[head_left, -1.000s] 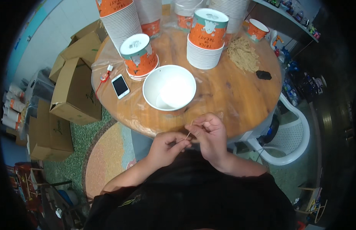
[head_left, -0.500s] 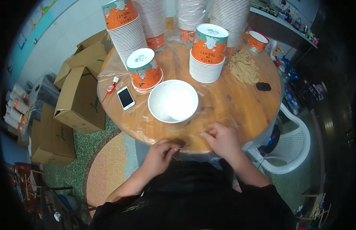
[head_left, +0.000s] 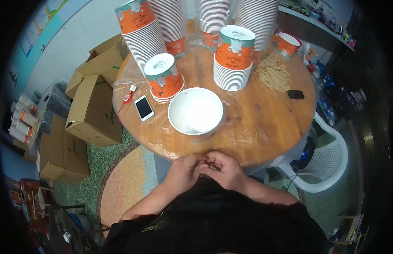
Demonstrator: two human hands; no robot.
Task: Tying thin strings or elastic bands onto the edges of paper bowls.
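Note:
At the table's near edge my two hands meet, fingertips together. My left hand (head_left: 184, 171) is closed in a pinch on a thin tan string. My right hand (head_left: 227, 170) is closed on the same string, its fingers curled against the left ones. From between them the loose end of the string (head_left: 237, 142) runs onto the table in a curved loop. The exact hold is partly hidden by the fingers. Just beyond stands a white paper bucket (head_left: 195, 111), its open mouth upward.
The round wooden table (head_left: 272, 122) has a plastic cover. On it are a phone (head_left: 144, 108), a red cable (head_left: 128, 96), upturned orange buckets (head_left: 164, 78), tall bucket stacks (head_left: 232, 76), a tan string pile (head_left: 273, 73) and a small black object (head_left: 295, 94). Cardboard boxes (head_left: 95, 114) and a white chair (head_left: 325, 163) flank it.
My right hand has come left and toward me, off the tabletop, to meet my left hand. The left hand has shifted slightly right. The string's loop now lies farther right on the table.

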